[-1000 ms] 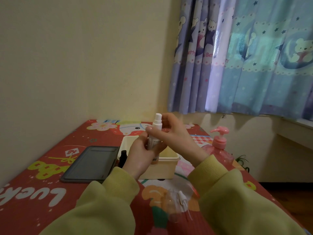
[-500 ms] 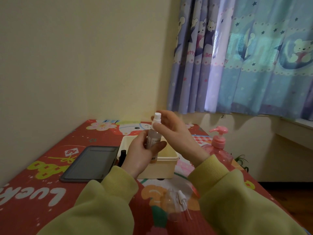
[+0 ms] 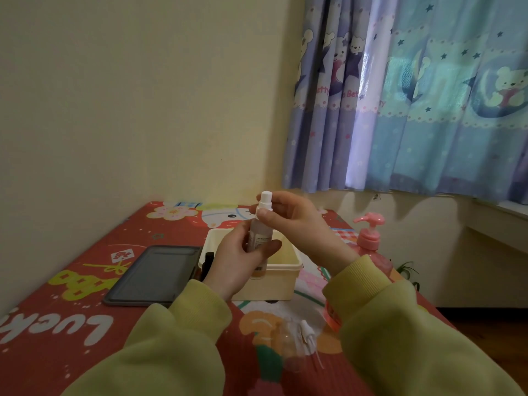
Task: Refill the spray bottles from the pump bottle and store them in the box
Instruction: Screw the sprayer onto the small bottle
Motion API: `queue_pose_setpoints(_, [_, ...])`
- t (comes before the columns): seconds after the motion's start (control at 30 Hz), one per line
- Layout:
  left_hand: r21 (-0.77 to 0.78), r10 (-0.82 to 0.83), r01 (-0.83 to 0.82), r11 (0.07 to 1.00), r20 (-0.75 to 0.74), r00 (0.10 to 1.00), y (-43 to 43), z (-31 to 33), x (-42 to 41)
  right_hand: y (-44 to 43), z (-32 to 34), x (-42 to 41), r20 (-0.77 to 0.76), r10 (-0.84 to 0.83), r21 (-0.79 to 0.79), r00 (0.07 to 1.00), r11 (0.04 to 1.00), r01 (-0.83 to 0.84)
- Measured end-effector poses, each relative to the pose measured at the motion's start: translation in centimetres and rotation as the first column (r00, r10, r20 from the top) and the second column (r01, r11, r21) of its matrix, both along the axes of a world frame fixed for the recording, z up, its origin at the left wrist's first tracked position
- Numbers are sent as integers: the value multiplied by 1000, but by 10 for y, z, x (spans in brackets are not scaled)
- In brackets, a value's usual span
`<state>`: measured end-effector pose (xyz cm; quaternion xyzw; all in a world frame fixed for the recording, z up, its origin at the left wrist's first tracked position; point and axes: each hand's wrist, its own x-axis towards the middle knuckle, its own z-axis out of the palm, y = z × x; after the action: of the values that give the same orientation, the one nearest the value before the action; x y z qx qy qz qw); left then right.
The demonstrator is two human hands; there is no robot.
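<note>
A slim clear spray bottle (image 3: 259, 238) with a white spray head stands upright in my hands above the cream box (image 3: 288, 270). My left hand (image 3: 237, 258) wraps its body. My right hand (image 3: 294, 218) pinches the white spray head at the neck. The pink pump bottle (image 3: 370, 238) stands to the right of the box, partly behind my right sleeve. A second clear bottle (image 3: 288, 347) lies on the cloth near me, with a loose white spray head (image 3: 307, 335) and its tube beside it. A dark bottle (image 3: 207, 264) shows at the box's left end.
A grey lid or tray (image 3: 154, 274) lies flat left of the box. The red cartoon-print cloth (image 3: 71, 310) covers the table, which meets the cream wall on the left. Blue curtains (image 3: 414, 95) hang at the back right. A pink round item (image 3: 331, 315) peeks out under my right sleeve.
The bottle has tilted slightly and stayed over the box. My right fingers have shifted around the white spray head, now pinching it at the neck. My left hand keeps its hold.
</note>
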<state>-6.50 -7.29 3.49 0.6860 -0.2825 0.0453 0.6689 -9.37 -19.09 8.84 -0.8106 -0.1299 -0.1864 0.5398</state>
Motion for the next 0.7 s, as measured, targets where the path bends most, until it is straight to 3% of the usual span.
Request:
queue_pose_setpoints(0.4, [-64,154,-149,987,85,984,-12,-3,-5,16,-11,6,175,-297,-14,939,953,304])
queue_pose_setpoints(0.57, [-23,183,-182,983,70,981,-14,-6,-3,16,-13,4,139,-274,-4,952,961,277])
queue_pose_setpoints(0.7, [-7,189,-189,982,20,982,-12,-9,-1,13,-9,0,25,-153,20,988,988,152])
